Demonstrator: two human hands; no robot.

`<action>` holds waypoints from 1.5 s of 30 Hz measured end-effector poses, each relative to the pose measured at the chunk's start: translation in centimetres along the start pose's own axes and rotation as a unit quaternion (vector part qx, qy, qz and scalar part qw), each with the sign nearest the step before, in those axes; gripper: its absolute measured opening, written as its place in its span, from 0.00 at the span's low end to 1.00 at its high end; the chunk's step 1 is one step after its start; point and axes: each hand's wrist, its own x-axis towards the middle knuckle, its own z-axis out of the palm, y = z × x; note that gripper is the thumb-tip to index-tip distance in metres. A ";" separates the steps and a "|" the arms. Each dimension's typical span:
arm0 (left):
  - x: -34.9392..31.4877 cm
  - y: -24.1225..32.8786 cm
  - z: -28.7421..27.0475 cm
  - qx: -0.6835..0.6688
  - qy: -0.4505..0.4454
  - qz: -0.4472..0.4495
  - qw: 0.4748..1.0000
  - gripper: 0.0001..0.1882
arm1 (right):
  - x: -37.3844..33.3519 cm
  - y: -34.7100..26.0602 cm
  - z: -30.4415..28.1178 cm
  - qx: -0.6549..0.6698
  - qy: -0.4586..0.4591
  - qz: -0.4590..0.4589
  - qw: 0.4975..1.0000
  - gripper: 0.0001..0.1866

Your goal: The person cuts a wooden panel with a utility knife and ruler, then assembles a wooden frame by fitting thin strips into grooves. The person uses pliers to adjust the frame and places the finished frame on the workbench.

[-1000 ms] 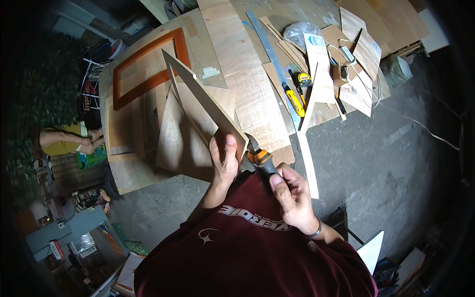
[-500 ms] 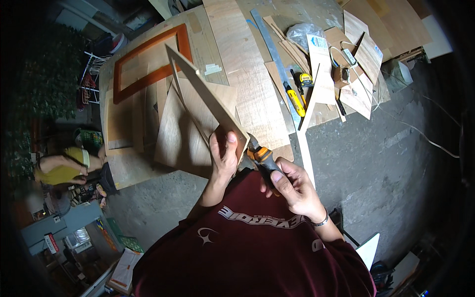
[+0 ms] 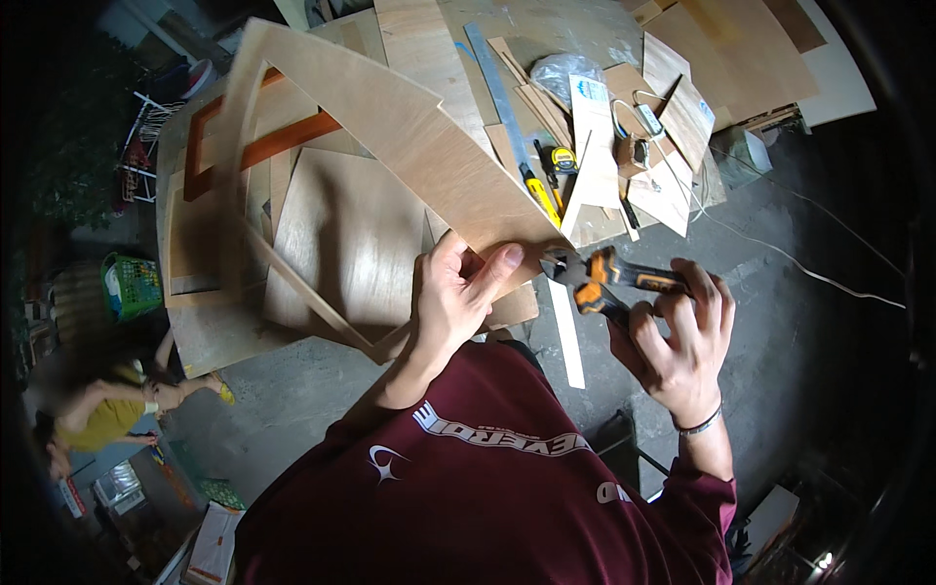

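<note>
I see left hand [image 3: 456, 297] fingers pinching plywood frame [image 3: 429, 146] corner | right hand [image 3: 678, 336] fingers wrapped round orange-handled pliers [image 3: 600, 278], nose pointing left, just right of that corner | frame's long edge runs up-left over the worktop [image 3: 546, 29]

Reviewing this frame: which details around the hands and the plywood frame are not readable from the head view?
- Orange-and-black pliers: the tips are too small to show whether they touch the triangular plywood frame.
- Right hand: its fingers cover the pliers' handle ends.
- Left hand: its palm side is hidden behind the frame's corner.
- Frame's far corner: blurred.
- Small tools on the wooden worktable: too small to identify.
</note>
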 end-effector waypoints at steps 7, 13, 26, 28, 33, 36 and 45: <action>-0.5 2.3 0.2 0.029 0.002 0.040 0.999 0.22 | -0.5 0.7 0.0 -0.054 -0.003 -0.015 0.998 0.12; -0.7 2.4 -0.1 0.082 -0.002 0.019 0.996 0.24 | -0.6 2.2 0.3 -0.047 0.018 -0.096 0.994 0.10; 1.6 1.2 -0.2 0.212 0.006 0.034 0.977 0.17 | 0.3 5.1 4.1 0.015 0.100 -0.144 0.984 0.12; 2.0 1.6 -0.1 0.241 0.006 0.039 0.970 0.17 | -0.4 4.4 5.2 0.133 0.096 -0.066 0.984 0.16; 2.9 2.0 0.4 0.285 0.036 0.059 0.956 0.19 | -1.5 4.0 7.0 0.122 0.170 -0.059 0.976 0.13; 3.7 -0.5 0.0 0.414 0.070 0.047 0.906 0.21 | -1.9 3.3 7.7 0.262 0.375 0.199 0.867 0.11; 5.5 3.1 -0.7 0.147 0.137 0.163 0.966 0.14 | -5.8 9.7 23.5 0.536 0.109 0.502 0.670 0.19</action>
